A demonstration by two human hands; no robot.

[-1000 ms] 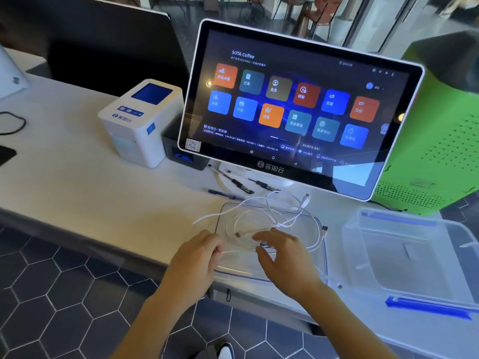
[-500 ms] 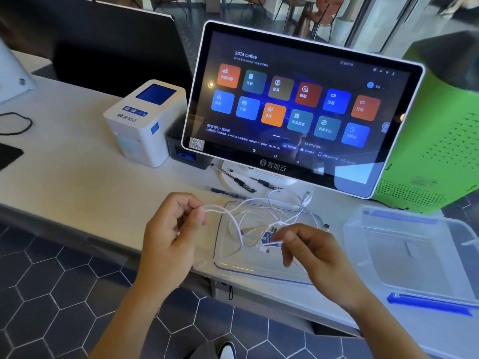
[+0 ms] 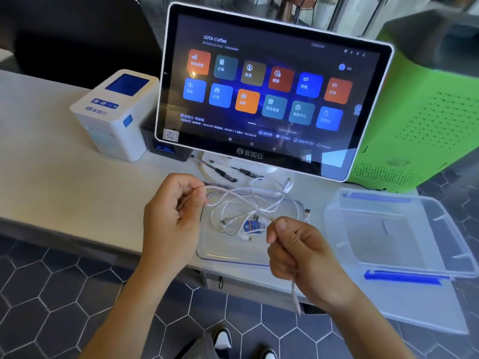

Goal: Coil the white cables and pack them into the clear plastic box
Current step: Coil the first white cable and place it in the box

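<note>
White cable (image 3: 294, 294) hangs from the right hand (image 3: 300, 252), whose fingers are curled round it near the counter's (image 3: 51, 177) front edge, its free end dangling past that edge. Just to the left, the left hand (image 3: 171, 218) pinches another stretch of cable between thumb and fingers. Between them the loose tangle of white cables (image 3: 243, 206) lies on a clear lid (image 3: 223, 252) — uncoiled, loops crossing. To the right, the clear plastic box (image 3: 404, 229) sits open near the counter's right end. Farther back stand pens (image 3: 223, 173), a white printer (image 3: 116, 112) and a touchscreen (image 3: 267, 92). Pulling the hands apart could tighten the crossings into a knot, or drag the lid over the edge.
</note>
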